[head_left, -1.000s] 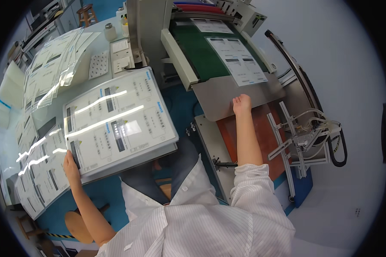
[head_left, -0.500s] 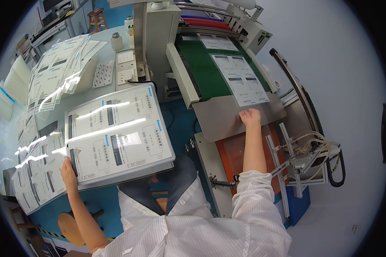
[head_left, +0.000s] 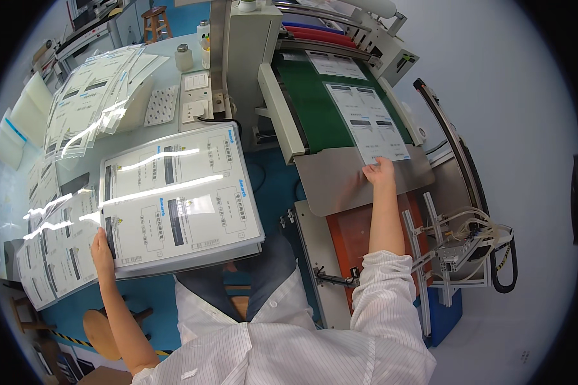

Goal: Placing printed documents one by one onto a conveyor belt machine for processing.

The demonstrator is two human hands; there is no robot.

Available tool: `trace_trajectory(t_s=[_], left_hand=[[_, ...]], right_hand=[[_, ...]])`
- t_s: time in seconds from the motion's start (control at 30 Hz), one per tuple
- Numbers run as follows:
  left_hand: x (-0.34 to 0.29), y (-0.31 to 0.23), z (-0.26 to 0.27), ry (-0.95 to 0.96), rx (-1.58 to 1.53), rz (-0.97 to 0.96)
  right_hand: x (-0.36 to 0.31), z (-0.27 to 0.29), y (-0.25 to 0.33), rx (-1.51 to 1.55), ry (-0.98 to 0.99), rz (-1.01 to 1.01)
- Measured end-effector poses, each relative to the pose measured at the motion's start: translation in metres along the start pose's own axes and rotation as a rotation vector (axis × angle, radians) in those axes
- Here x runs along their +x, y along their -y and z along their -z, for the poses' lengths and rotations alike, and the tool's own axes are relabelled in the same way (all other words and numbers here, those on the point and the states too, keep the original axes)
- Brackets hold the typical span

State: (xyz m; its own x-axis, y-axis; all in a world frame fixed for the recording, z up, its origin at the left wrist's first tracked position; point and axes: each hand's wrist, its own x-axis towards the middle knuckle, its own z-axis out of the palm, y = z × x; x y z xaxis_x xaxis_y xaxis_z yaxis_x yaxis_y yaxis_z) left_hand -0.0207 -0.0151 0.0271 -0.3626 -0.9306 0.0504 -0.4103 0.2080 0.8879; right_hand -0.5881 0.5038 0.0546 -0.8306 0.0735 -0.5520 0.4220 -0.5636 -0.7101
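Observation:
With its fingers at the near edge of a printed plastic sheet (head_left: 367,131), my right hand (head_left: 381,171) pinches the sheet at the end of the green conveyor belt (head_left: 308,106). The sheet lies partly on the belt and partly on a grey metal plate (head_left: 331,183). My left hand (head_left: 102,252) rests against the left edge of a thick stack of printed sheets (head_left: 199,167), its fingers stretched out along that edge. The stack lies at the table's near right corner. A second printed sheet (head_left: 336,65) is farther back on the belt.
More printed sheets (head_left: 87,90) are heaped at the table's far left, others beside the stack. A capped bottle (head_left: 183,58) and a white control box (head_left: 196,96) stand behind. Right of my right arm is a metal frame with tubes (head_left: 459,240); an orange-red board (head_left: 353,237) lies below the plate.
My right hand, previously just short of the sheet with its fingers raised, now has hold of the sheet's near edge. The left hand stays at the stack. The view has shifted slightly.

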Motion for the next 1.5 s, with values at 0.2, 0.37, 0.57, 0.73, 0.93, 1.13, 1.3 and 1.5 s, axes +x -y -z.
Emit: trace_trajectory(t_s=[0.2,0.37,0.57,0.73,0.93,1.13,1.3,1.5], left_hand=[[-0.001,-0.004,0.000,0.016,-0.016,0.003],[-0.009,-0.004,0.010,-0.001,0.032,0.038],[0.000,0.001,-0.001,-0.028,0.065,-0.031],[0.005,-0.001,-0.007,-0.031,0.043,-0.065],[-0.014,-0.022,0.000,-0.145,0.196,-0.067],[-0.031,-0.063,-0.008,-0.509,0.697,-0.433],[-0.069,-0.101,-0.020,-0.002,-0.165,-0.278],[-0.067,-0.124,0.018,0.549,-1.342,0.393]], right_hand=[[0.003,0.004,0.006,0.032,-0.089,0.008],[0.007,-0.006,-0.002,0.064,-0.150,-0.052],[0.053,-0.002,-0.013,-0.238,-0.170,0.147],[0.036,-0.034,0.018,-0.118,-0.157,0.547],[-0.107,-0.102,0.038,-0.081,0.598,0.825],[-0.278,-0.136,0.024,-0.009,0.863,0.782],[-0.348,-0.117,-0.009,0.145,1.063,0.639],[-0.325,-0.062,-0.090,-0.183,1.045,0.325]])
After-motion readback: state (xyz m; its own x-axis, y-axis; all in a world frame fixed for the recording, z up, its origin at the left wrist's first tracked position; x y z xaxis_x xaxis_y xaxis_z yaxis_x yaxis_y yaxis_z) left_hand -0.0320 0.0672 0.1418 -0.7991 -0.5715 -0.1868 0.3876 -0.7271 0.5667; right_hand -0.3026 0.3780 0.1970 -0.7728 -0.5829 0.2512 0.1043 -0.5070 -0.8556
